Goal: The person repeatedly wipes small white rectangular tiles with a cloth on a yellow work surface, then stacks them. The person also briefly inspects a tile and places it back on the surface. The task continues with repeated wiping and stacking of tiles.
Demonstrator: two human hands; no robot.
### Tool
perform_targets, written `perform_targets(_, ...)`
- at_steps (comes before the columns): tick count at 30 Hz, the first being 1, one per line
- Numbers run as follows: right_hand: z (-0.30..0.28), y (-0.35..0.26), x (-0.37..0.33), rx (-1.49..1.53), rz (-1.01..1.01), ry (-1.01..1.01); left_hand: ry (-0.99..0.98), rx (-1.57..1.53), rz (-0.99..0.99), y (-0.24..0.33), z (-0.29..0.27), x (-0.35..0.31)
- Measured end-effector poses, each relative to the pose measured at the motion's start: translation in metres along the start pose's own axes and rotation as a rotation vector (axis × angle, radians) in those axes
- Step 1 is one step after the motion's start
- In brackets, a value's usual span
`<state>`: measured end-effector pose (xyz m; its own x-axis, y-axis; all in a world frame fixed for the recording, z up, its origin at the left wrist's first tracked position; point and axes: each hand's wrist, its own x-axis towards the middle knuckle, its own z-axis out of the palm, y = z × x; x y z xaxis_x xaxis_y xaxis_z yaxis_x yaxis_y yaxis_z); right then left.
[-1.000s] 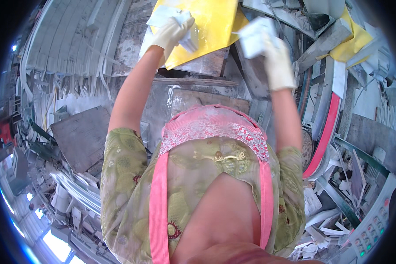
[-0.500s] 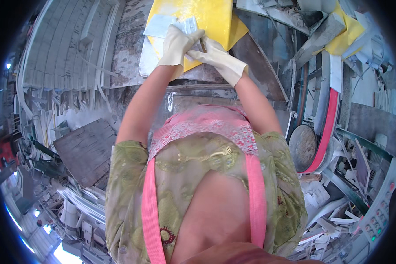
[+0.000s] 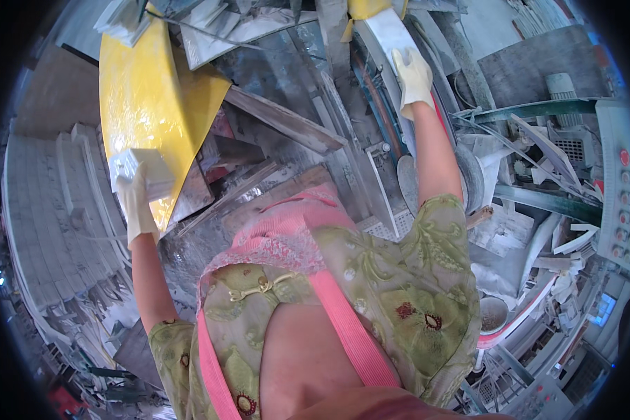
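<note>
My left hand, in a pale cream rubber glove, grips the near edge of a small stack of white rectangular tiles. That stack rests on a wet, shiny yellow sheet draped at the left. Farther off to the right, my right hand, gloved alike, reaches forward. Its fingers are extended and lie on a white slab at the far end of a narrow belt machine. The undersides of both hands are hidden.
Another stack of white pieces stands at the far left. Boards lean between my arms. A red-edged belt with a round wheel runs beside my right forearm. A button panel stands at the far right; offcuts lie below.
My body and view have turned right. My hands, together over the pieces on the yellow sheet before, are now wide apart: left on the tile stack, right on the slab at the belt.
</note>
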<state>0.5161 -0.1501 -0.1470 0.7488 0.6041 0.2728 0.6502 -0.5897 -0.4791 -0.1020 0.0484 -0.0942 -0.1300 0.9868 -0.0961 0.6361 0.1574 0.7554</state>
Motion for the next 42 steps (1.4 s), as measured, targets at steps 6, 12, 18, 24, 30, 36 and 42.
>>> perform_targets(6, 0.027, -0.004, 0.071, -0.264, -0.063, -0.028, -0.013, -0.103, -0.034, -0.015, -0.011, 0.003)
perform_targets(12, 0.068, -0.017, 0.102, -0.277, -0.083, 0.074, 0.024, -0.118, -0.019, -0.032, -0.013, 0.02)
perform_targets(18, 0.052, 0.012, 0.073, -0.261, -0.222, 0.032, -0.011, -0.183, -0.082, 0.0, -0.006, -0.005)
perform_targets(24, 0.006, 0.052, -0.02, -0.291, -0.189, -0.042, -0.036, -0.244, -0.085, 0.013, -0.003, -0.014)
perform_targets(30, -0.095, 0.096, -0.066, 0.019, -0.323, -0.304, -0.068, -0.271, 0.018, 0.021, -0.003, -0.03)
perform_targets(36, -0.118, 0.09, -0.121, -0.655, -0.43, -0.529, -0.082, -0.315, 0.033, 0.023, 0.0, -0.03)
perform_targets(42, -0.073, 0.086, -0.135, -0.617, -0.387, -0.148, -0.063, -0.243, 0.033, 0.02, -0.002, -0.025)
